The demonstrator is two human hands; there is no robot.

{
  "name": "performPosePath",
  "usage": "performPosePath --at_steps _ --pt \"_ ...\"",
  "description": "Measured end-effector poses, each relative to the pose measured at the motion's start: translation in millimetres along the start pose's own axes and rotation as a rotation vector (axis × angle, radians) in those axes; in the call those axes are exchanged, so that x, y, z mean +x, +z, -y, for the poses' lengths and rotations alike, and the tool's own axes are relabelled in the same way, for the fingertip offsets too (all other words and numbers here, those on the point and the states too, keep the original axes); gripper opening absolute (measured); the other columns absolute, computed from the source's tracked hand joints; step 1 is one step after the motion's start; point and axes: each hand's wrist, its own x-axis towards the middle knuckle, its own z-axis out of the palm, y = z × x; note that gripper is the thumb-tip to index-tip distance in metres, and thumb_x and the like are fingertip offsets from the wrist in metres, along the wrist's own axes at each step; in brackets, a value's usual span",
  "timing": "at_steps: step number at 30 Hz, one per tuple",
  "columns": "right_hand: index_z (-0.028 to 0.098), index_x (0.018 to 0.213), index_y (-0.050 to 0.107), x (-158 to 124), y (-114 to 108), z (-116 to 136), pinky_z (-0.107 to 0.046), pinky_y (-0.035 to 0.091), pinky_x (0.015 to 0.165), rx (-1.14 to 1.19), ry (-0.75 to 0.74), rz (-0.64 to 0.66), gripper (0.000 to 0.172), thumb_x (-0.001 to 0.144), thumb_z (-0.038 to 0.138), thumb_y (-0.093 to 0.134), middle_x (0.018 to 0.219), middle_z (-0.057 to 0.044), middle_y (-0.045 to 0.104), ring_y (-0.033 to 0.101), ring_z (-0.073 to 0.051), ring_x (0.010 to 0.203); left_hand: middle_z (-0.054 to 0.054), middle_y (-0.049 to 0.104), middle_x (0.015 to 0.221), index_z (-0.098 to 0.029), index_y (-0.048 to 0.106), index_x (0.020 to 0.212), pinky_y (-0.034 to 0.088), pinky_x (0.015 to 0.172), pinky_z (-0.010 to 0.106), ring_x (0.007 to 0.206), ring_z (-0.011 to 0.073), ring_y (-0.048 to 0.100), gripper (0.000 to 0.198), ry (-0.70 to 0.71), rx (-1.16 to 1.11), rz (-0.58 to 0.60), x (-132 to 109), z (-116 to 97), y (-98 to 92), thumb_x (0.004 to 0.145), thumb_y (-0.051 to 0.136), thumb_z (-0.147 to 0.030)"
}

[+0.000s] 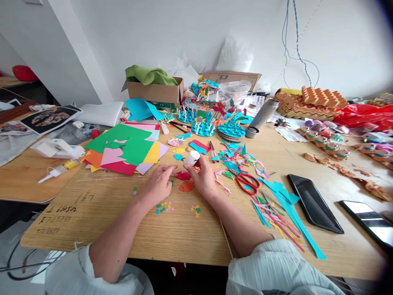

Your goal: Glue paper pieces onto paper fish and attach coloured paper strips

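Note:
My left hand point(158, 184) rests on the wooden table point(92, 221) with its index finger stretched toward a small red paper cutout point(183, 176), at or very near its edge. My right hand point(201, 178) grips a white glue stick point(192, 159), held upright just beside the red piece. Below the hands lies an orange paper fish point(186, 187). Several tiny paper bits point(162, 207) are scattered in front of my left hand, and more point(195, 210) lie in front of my right.
A stack of coloured paper sheets point(123, 147) lies to the left. Red scissors point(247, 183) and teal paper strips point(291, 213) lie to the right, beside a black tablet point(315, 203). Paper crafts point(231, 131), a cardboard box point(155, 92) and egg cartons point(321, 97) stand behind.

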Motion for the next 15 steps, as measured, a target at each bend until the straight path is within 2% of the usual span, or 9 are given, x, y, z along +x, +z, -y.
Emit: performPosePath --at_steps 15 --pt "0.022 0.093 0.054 0.9 0.2 -0.3 -0.034 0.050 0.073 -0.009 -0.026 -0.011 0.024 0.083 0.040 0.065 0.088 -0.004 0.067 0.064 -0.020 0.079 0.010 0.068 0.111 -0.014 0.052 0.131 0.045 0.105 0.041 0.119 0.0225 0.056 0.063 -0.003 -0.001 0.014 0.2 -1.3 -1.9 0.072 0.042 0.005"
